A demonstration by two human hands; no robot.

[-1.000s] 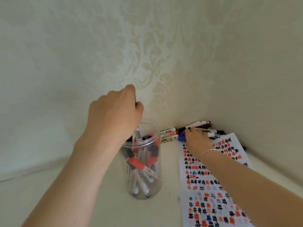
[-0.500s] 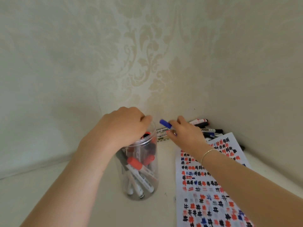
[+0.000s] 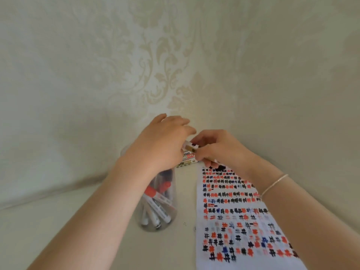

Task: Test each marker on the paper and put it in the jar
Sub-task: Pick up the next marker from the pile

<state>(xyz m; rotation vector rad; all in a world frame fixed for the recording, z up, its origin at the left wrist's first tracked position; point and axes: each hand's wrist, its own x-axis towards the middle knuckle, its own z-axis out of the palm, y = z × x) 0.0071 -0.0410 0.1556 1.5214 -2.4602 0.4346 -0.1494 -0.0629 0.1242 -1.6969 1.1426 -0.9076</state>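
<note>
A clear plastic jar [image 3: 167, 217] stands on the pale surface with several red- and black-capped markers inside. My left hand [image 3: 161, 145] hovers over the jar's mouth, its fingers closed on one end of a white marker [image 3: 191, 147]. My right hand [image 3: 220, 151] grips the same marker's other end; its cap end is hidden in my left fingers. The paper [image 3: 233, 217], covered in red, black and blue hash marks, lies to the right of the jar. Several loose markers [image 3: 188, 159] lie against the wall behind the hands, mostly hidden.
Patterned wallpaper walls [image 3: 175, 65] meet in a corner just behind the markers. A thin bracelet [image 3: 272, 187] circles my right wrist. The off-white surface [image 3: 58, 230] stretches to the left of the jar.
My right hand lifted a blue-capped marker from the pile and brought it left. My left hand left the jar rim and met it, and both now hold the marker.
</note>
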